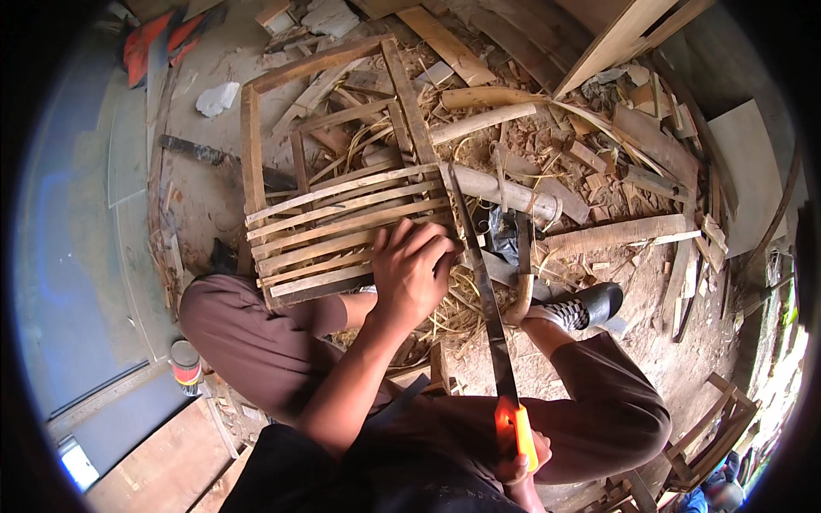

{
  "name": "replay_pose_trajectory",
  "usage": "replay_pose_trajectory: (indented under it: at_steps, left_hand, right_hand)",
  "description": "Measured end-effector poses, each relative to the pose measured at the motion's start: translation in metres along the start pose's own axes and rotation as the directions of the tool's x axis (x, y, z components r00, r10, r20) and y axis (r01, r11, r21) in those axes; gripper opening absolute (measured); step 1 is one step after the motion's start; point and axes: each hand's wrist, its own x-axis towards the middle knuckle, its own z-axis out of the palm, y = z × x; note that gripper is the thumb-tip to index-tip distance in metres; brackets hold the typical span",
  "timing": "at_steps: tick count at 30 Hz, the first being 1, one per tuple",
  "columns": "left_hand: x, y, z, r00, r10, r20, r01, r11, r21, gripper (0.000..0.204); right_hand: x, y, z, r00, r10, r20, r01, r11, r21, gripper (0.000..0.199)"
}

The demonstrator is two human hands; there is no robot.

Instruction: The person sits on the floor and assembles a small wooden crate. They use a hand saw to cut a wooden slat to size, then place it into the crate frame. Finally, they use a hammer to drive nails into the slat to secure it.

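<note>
In front of my knees stands a small wooden chair-like frame with a row of thin slats across its near part. My left hand presses on the slats at their right end, fingers bent over the wood. My right hand, low in the view, grips the orange and yellow handle of a handsaw. Its long dark blade points up and away, with the tip beside the frame's right edge. Whether the teeth touch the wood I cannot tell. The palm side of my left hand is hidden.
A blade with a curved wooden handle lies near my right shoe, beside a black plastic bag. Wood shavings and boards cover the right-hand floor. A lidded jar stands left; another wooden frame is at lower right.
</note>
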Motion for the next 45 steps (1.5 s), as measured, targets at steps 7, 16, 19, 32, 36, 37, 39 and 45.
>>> replay_pose_trajectory:
  at_steps: [7,16,19,32,36,37,39,45]
  left_hand:
    - [-0.001,-0.004,0.003,0.999,0.038,-0.012,-0.039,0.996,-0.084,0.016]
    - [0.001,-0.001,0.002,0.997,0.072,-0.025,-0.073,0.996,-0.050,0.014]
    - [0.002,-0.004,0.000,0.998,0.058,-0.031,-0.060,0.995,-0.074,0.015]
    - [0.004,-0.002,0.000,0.997,0.072,0.003,-0.071,0.995,-0.068,0.017]
    - [0.004,-0.006,0.000,1.000,0.023,-0.012,-0.024,0.999,-0.034,0.015]
    - [0.001,-0.006,0.000,1.000,0.008,0.002,-0.008,0.999,-0.031,0.015]
    - [0.001,-0.004,-0.002,1.000,0.014,0.025,-0.012,0.997,-0.071,0.014]
    - [0.008,-0.010,0.009,0.995,0.033,-0.099,-0.051,0.982,-0.180,0.014]
  right_hand:
    - [0.070,0.024,0.051,0.987,-0.158,-0.023,0.157,0.987,-0.025,0.066]
    - [0.069,0.008,0.046,0.999,-0.011,-0.036,0.016,0.991,0.131,0.063]
    - [0.073,0.022,0.059,0.994,-0.090,0.057,0.086,0.994,0.062,0.051]
    - [0.057,0.012,0.055,0.986,-0.159,-0.058,0.158,0.987,-0.031,0.067]
    - [-0.021,0.012,0.009,1.000,-0.027,-0.016,0.027,1.000,-0.012,0.066]
    - [-0.023,0.012,0.005,1.000,-0.016,0.014,0.016,1.000,-0.012,0.067]
    - [0.008,0.037,0.031,0.989,-0.121,-0.083,0.111,0.987,-0.119,0.064]
    - [0.042,0.027,0.048,0.967,-0.069,-0.244,0.113,0.978,0.173,0.076]
